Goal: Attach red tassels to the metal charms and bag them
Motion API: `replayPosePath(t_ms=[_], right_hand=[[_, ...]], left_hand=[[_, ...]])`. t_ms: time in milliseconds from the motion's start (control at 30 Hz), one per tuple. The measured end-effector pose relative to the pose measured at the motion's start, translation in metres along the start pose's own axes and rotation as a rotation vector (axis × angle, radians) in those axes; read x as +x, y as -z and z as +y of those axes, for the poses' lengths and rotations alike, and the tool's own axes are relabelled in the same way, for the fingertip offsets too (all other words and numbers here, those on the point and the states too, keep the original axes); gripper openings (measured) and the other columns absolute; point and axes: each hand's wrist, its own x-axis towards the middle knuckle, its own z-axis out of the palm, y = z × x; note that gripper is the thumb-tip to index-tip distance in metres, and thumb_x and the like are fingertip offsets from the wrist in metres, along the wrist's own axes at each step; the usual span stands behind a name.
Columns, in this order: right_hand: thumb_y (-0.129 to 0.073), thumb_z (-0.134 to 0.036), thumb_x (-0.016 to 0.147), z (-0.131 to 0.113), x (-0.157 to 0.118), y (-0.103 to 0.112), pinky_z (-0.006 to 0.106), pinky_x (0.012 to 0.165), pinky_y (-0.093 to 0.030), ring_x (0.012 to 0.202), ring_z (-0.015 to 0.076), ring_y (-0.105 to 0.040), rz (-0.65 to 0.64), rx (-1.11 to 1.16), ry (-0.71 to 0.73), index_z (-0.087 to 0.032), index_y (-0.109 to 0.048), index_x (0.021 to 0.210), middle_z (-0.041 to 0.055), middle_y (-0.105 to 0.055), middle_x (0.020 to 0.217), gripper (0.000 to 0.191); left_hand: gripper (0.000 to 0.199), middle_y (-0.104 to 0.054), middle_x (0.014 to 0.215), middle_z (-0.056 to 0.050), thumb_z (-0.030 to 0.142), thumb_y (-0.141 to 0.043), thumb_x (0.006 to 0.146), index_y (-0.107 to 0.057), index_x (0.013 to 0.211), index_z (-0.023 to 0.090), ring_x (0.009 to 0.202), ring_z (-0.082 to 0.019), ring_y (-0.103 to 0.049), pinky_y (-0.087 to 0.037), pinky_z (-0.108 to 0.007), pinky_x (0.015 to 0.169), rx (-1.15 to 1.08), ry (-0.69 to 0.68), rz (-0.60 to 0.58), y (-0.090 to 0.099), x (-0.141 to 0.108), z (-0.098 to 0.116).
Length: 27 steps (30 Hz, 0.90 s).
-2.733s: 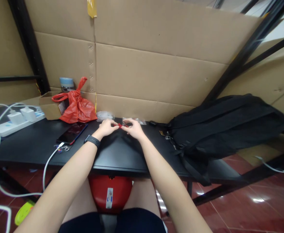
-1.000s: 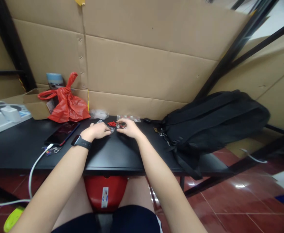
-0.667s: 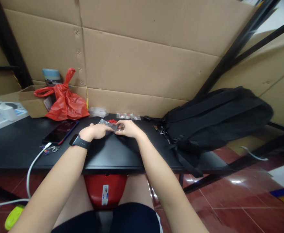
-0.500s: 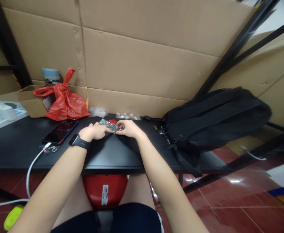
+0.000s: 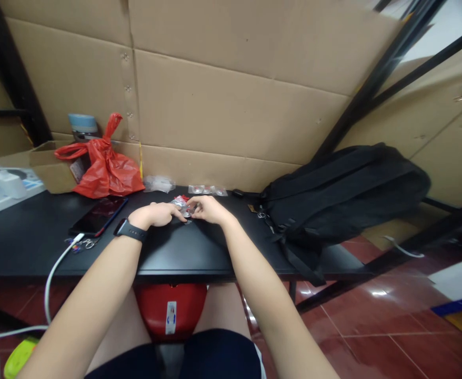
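Observation:
Just above the black table, a small clear plastic bag (image 5: 180,203) lies between my two hands, with red bits showing in or behind it. My left hand (image 5: 161,215), with a dark watch (image 5: 129,230) on its wrist, is closed at the bag's near left side, its index finger reaching toward the opening side. My right hand (image 5: 208,209) pinches the bag's right edge between thumb and fingers. A small red pile (image 5: 181,198) is partly hidden behind the bag. Whatever sits between the right fingertips is too small to make out.
Small clear packets (image 5: 207,190) and crumpled plastic (image 5: 159,183) lie along the cardboard wall. At left are a phone (image 5: 99,215), keys, a white cable, a red plastic bag (image 5: 110,173) and a carton (image 5: 53,168). A black backpack (image 5: 349,192) leans at right.
The clear bag has shifted right and crumpled closer to my right fingers. My left index finger has moved slightly down; the right hand stays in nearly the same place.

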Motion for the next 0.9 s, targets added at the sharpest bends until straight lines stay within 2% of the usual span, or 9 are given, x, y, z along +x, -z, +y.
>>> replayPosePath(t_ms=[100, 233, 367, 467, 567, 667, 733, 800, 900], right_hand=[[-0.083, -0.009, 0.068, 0.009, 0.006, -0.003, 0.023, 0.070, -0.046, 0.072, 0.0125, -0.061, 0.099, -0.138, 0.028, -0.018, -0.073, 0.098, 0.0006, -0.070, 0.090, 0.032], [-0.086, -0.018, 0.072, 0.015, 0.019, -0.013, 0.027, 0.078, -0.044, 0.088, 0.0175, -0.061, 0.189, -0.280, 0.014, -0.021, -0.071, 0.095, 0.0019, -0.069, 0.094, 0.027], [-0.082, -0.026, 0.081, 0.006, 0.030, -0.026, 0.027, 0.075, -0.042, 0.092, 0.0197, -0.060, 0.231, -0.427, 0.005, -0.022, -0.068, 0.095, 0.0039, -0.066, 0.098, 0.020], [-0.073, -0.028, 0.089, -0.003, 0.034, -0.034, 0.026, 0.070, -0.040, 0.088, 0.0197, -0.058, 0.244, -0.500, -0.014, -0.021, -0.065, 0.091, 0.0055, -0.064, 0.096, 0.011], [-0.069, -0.022, 0.089, -0.007, 0.029, -0.034, 0.025, 0.067, -0.038, 0.083, 0.0176, -0.057, 0.162, -0.455, 0.024, -0.020, -0.066, 0.091, 0.0042, -0.063, 0.093, 0.005], [-0.070, -0.025, 0.088, -0.004, 0.021, -0.028, 0.024, 0.070, -0.040, 0.079, 0.0160, -0.057, 0.077, -0.347, 0.116, -0.019, -0.069, 0.092, 0.0024, -0.064, 0.088, 0.008], [-0.062, -0.028, 0.096, 0.001, 0.017, -0.021, 0.026, 0.076, -0.042, 0.077, 0.0158, -0.057, 0.081, -0.292, 0.141, -0.017, -0.072, 0.089, 0.0034, -0.065, 0.085, 0.016], [-0.051, -0.019, 0.100, 0.005, 0.015, -0.016, 0.027, 0.081, -0.044, 0.081, 0.0162, -0.059, 0.118, -0.260, 0.151, -0.017, -0.075, 0.093, 0.0051, -0.066, 0.089, 0.024], [-0.052, 0.001, 0.090, 0.010, 0.015, -0.014, 0.027, 0.086, -0.045, 0.086, 0.0162, -0.060, 0.115, -0.248, 0.162, -0.019, -0.077, 0.105, 0.0050, -0.065, 0.095, 0.035]], left_hand=[[0.058, -0.051, 0.152, 0.012, 0.010, -0.046, 0.081, -0.075, 0.115, 0.048, 0.137, -0.025, -0.054, -0.041, -0.039, 0.113, -0.049, -0.036, -0.101, 0.003, -0.001, 0.003], [0.061, -0.044, 0.156, 0.014, 0.009, -0.045, 0.081, -0.073, 0.117, 0.049, 0.139, -0.027, -0.052, -0.042, -0.042, 0.114, -0.031, -0.004, -0.109, 0.005, -0.003, 0.007], [0.060, -0.038, 0.160, 0.013, 0.011, -0.046, 0.080, -0.073, 0.119, 0.049, 0.139, -0.030, -0.052, -0.042, -0.047, 0.113, 0.015, -0.012, -0.122, 0.007, -0.005, 0.012], [0.058, -0.048, 0.155, 0.012, 0.012, -0.045, 0.081, -0.075, 0.115, 0.048, 0.133, -0.030, -0.057, -0.042, -0.050, 0.112, 0.045, 0.037, -0.132, 0.010, -0.006, 0.013], [0.053, -0.069, 0.134, 0.006, 0.013, -0.045, 0.080, -0.079, 0.106, 0.044, 0.124, -0.029, -0.062, -0.042, -0.050, 0.110, 0.043, 0.105, -0.110, 0.015, -0.006, 0.009], [0.047, -0.077, 0.115, 0.001, 0.012, -0.045, 0.079, -0.080, 0.098, 0.036, 0.115, -0.028, -0.067, -0.040, -0.052, 0.108, 0.041, 0.168, -0.043, 0.017, -0.007, 0.005], [0.046, -0.077, 0.112, 0.000, 0.009, -0.045, 0.078, -0.077, 0.100, 0.033, 0.113, -0.027, -0.067, -0.040, -0.052, 0.107, 0.022, 0.183, 0.020, 0.017, -0.007, 0.004], [0.049, -0.076, 0.117, 0.000, 0.007, -0.045, 0.076, -0.074, 0.107, 0.032, 0.115, -0.026, -0.066, -0.040, -0.050, 0.106, 0.001, 0.186, 0.077, 0.015, -0.007, 0.003], [0.057, -0.071, 0.128, -0.002, 0.005, -0.047, 0.075, -0.071, 0.119, 0.034, 0.123, -0.028, -0.061, -0.041, -0.050, 0.105, 0.037, 0.194, 0.086, 0.011, -0.005, 0.001]])
